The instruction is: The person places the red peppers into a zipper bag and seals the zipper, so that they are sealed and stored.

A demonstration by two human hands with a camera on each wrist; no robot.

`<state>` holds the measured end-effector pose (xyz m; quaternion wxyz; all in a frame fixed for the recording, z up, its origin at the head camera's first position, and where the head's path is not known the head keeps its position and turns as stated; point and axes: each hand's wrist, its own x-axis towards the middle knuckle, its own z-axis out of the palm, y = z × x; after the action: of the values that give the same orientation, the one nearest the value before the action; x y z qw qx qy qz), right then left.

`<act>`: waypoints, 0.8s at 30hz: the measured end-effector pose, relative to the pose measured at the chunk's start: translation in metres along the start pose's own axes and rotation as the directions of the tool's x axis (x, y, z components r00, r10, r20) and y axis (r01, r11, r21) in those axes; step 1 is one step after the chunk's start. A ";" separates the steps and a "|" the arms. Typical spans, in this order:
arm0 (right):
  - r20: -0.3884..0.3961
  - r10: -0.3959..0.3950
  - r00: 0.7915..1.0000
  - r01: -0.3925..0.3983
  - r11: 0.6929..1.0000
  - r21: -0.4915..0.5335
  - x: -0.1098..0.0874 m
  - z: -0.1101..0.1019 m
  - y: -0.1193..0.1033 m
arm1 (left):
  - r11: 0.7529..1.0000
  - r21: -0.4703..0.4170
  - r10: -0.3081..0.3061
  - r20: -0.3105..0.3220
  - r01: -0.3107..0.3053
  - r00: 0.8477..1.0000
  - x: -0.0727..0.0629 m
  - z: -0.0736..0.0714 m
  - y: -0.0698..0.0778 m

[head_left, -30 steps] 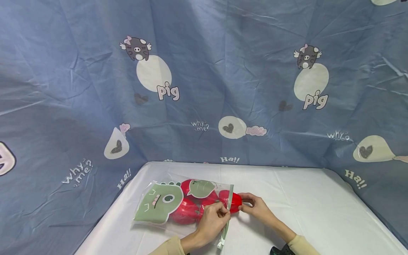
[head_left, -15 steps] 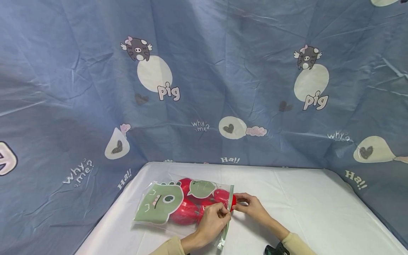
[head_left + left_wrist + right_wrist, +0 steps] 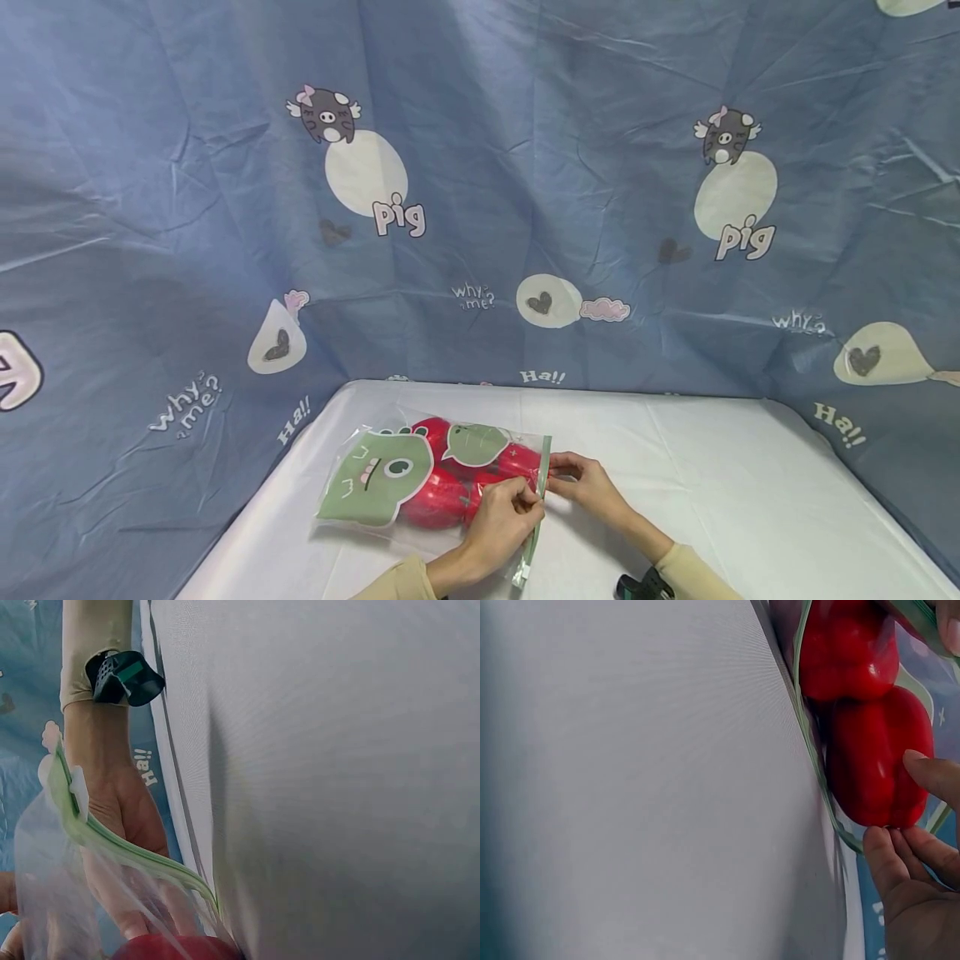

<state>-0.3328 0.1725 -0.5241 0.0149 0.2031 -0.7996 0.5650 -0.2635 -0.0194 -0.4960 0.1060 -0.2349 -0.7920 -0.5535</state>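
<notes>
A clear zip bag (image 3: pixel 367 479) with green cartoon prints lies on the table, several red bell peppers (image 3: pixel 435 498) inside. My left hand (image 3: pixel 504 521) pinches the green zip edge of its mouth, on the right side. At that opening my right hand (image 3: pixel 588 487) holds another red bell pepper (image 3: pixel 877 765). In the right wrist view this pepper sits within the mouth against a second one, the thumb on its side and fingertips at its near end. The left wrist view catches the right hand through the clear film, with a bit of red pepper (image 3: pixel 176 949) below.
A white cloth covers the table (image 3: pixel 720 483). Behind it hangs a blue curtain (image 3: pixel 465 208) with pig prints. A white slider (image 3: pixel 521 573) sits at the near end of the zip. A black device (image 3: pixel 645 586) is strapped to the right wrist.
My right hand has moved left, pushing the red bell pepper from outside the bag's mouth to behind the zip edge. My left hand has kept its pinch in the same place.
</notes>
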 end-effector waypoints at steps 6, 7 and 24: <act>0.002 0.010 1.000 -0.009 0.999 -0.037 -0.001 0.002 -0.015 | 1.000 -0.002 0.004 0.002 -0.004 1.000 0.000 0.000 0.000; 0.006 0.009 1.000 -0.009 0.999 -0.042 -0.002 0.002 -0.020 | 1.000 0.000 0.005 0.002 -0.005 1.000 0.000 0.000 0.000; -0.019 0.032 0.999 -0.033 0.997 -0.068 0.010 0.011 0.003 | 1.000 0.008 0.029 -0.005 -0.029 1.000 0.000 0.000 0.001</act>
<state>-0.3403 0.1604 -0.5281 0.0198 0.1843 -0.8214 0.5394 -0.2627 -0.0194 -0.4947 0.1167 -0.2446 -0.7905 -0.5492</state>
